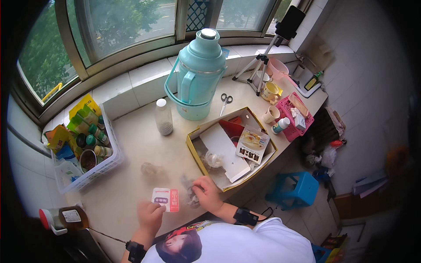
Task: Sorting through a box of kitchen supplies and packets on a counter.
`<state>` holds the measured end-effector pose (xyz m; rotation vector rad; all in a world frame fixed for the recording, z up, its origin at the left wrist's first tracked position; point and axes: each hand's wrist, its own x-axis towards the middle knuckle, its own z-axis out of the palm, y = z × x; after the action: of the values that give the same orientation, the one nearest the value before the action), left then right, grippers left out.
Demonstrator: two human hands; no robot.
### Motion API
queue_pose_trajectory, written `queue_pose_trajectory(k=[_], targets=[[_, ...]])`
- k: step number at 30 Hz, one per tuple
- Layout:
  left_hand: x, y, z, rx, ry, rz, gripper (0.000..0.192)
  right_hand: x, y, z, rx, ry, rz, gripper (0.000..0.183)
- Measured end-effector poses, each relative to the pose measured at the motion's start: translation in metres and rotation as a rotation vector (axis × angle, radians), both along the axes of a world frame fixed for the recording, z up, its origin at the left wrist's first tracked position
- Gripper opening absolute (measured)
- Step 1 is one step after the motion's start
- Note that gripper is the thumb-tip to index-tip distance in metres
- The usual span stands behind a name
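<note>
My left hand (150, 214) grips the lower left part of a flat white-and-pink printed packet (171, 200) above the counter's front edge. To its right, my right hand (206, 194) pinches a crumpled greyish piece (192, 200), perhaps plastic or paper; blur leaves its material unclear. Beyond the hands, a small brownish, blurred bundle (154, 172) lies on the counter. Close to my right hand stands an open yellow-rimmed cardboard box (193, 149). Inside it are a white card piece (218, 148), a printed food packet (252, 143) and a clear plastic cup-like item (213, 159).
A white plastic basket (115, 154) of spice jars and packets stands left, above a red-lidded jar (70, 218). Toward the window are a clear bottle (164, 118), a turquoise thermos (200, 79), scissors (225, 102) and a tripod (263, 59). A pink basket (292, 133) and cups stand right.
</note>
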<state>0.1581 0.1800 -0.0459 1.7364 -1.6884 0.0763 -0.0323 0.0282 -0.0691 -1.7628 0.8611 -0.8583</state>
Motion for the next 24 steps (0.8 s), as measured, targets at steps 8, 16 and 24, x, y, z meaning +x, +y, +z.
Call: queue_pose_trajectory(k=[8, 16, 24], targets=[[-0.012, 0.061, -0.052, 0.246, -0.082, 0.215, 0.034, 0.002, -0.018, 0.004, -0.176, 0.129, 0.084, 0.014], [-0.032, 0.056, -0.062, 0.18, -0.006, 0.33, 0.031, 0.078, 0.024, -0.018, -0.601, 0.188, 0.565, 0.025], [-0.036, 0.058, -0.076, 0.218, -0.027, 0.264, 0.03, 0.093, 0.041, -0.057, -0.681, 0.245, 0.788, 0.033]])
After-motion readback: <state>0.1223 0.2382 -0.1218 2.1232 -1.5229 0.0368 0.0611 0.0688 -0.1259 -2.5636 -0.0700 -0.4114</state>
